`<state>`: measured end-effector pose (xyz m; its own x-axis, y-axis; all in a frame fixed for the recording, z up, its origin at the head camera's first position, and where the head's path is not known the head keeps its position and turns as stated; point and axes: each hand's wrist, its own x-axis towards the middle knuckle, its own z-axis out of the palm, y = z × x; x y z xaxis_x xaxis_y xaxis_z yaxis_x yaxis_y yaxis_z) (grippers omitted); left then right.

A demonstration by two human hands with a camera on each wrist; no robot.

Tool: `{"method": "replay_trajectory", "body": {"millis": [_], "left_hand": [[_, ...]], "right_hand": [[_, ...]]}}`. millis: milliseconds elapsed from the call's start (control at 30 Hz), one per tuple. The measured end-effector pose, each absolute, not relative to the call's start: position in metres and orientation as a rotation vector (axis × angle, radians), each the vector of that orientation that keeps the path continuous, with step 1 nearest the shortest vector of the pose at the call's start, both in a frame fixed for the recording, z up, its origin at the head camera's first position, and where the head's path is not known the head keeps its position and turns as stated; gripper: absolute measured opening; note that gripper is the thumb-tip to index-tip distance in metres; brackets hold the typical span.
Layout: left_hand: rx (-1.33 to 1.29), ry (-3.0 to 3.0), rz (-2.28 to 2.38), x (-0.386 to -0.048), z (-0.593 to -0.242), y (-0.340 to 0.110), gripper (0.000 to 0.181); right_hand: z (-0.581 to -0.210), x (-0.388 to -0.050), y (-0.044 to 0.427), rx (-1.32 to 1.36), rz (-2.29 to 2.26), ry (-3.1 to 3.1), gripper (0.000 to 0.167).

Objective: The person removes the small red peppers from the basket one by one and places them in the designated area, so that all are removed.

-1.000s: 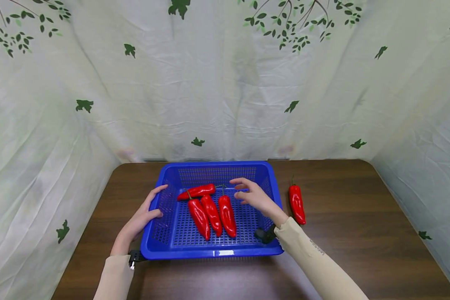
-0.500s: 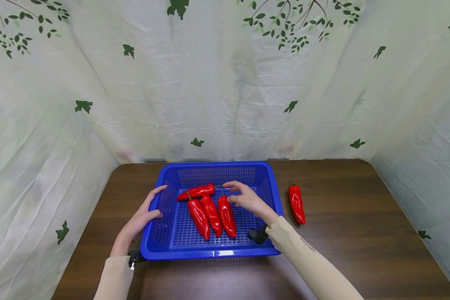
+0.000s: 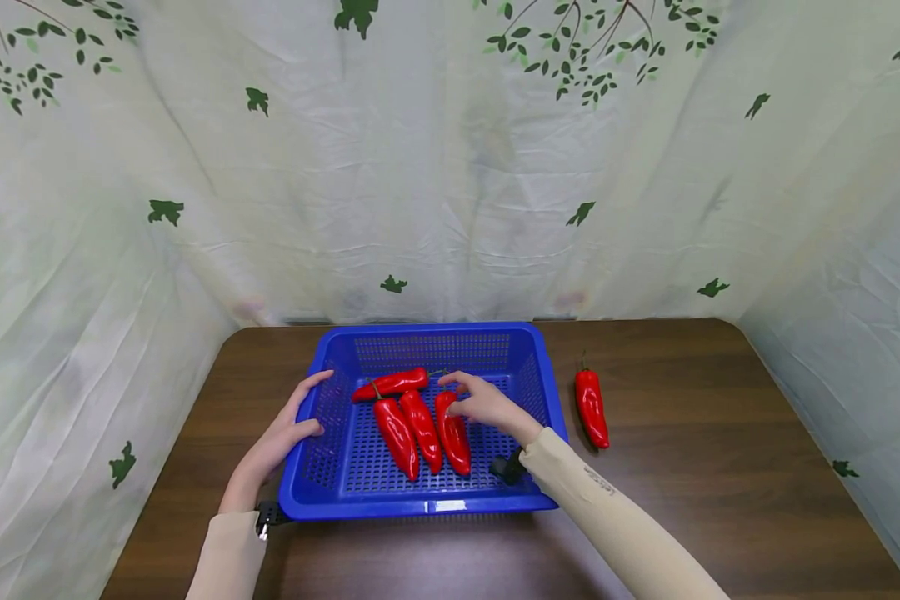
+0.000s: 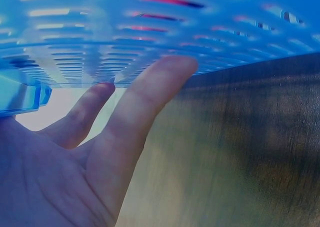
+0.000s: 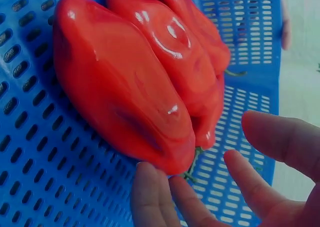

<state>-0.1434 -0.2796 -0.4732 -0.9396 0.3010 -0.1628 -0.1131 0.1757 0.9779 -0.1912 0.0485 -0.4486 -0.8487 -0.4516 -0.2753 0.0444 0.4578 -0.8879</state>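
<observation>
A blue perforated plastic basket (image 3: 420, 504) holds several glossy long red peppers. My left hand (image 3: 273, 442) grips its left rim, with thumb and forefinger over the edge and other fingers (image 4: 150, 94) beneath in the left wrist view. My right hand (image 3: 483, 402) reaches into the basket above the rightmost pepper (image 3: 453, 437), fingers spread around its stem end. In the right wrist view a fingertip is at that end, where I cannot tell contact; thumb and fingers are apart. Left of it lie two more upright peppers (image 3: 422, 429), and one pepper (image 3: 390, 384) lies crosswise behind.
One more red pepper (image 3: 592, 408) lies on the brown wooden table (image 3: 705, 467), right of the basket. A pale curtain (image 3: 450, 208) with leaf prints hangs behind and at both sides. Each wrist wears a small black camera.
My right hand has moved left and down, from the basket's right part to the stem end of the rightmost pepper. The left hand, basket and peppers stay about where they were.
</observation>
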Motion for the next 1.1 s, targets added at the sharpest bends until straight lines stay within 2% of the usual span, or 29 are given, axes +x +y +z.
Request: {"method": "replay_trajectory", "body": {"millis": [633, 1100], "left_hand": [[0.17, 2.155, 1.813, -0.144, -0.473, -0.279, 0.075], [0.189, 2.16, 1.815, -0.144, -0.474, -0.28, 0.074]], "right_hand": [[-0.461, -0.191, 0.039, -0.331, -1.259, 2.212, 0.057], [-0.465, -0.192, 0.038, -0.384, -1.258, 2.323, 0.052]]}}
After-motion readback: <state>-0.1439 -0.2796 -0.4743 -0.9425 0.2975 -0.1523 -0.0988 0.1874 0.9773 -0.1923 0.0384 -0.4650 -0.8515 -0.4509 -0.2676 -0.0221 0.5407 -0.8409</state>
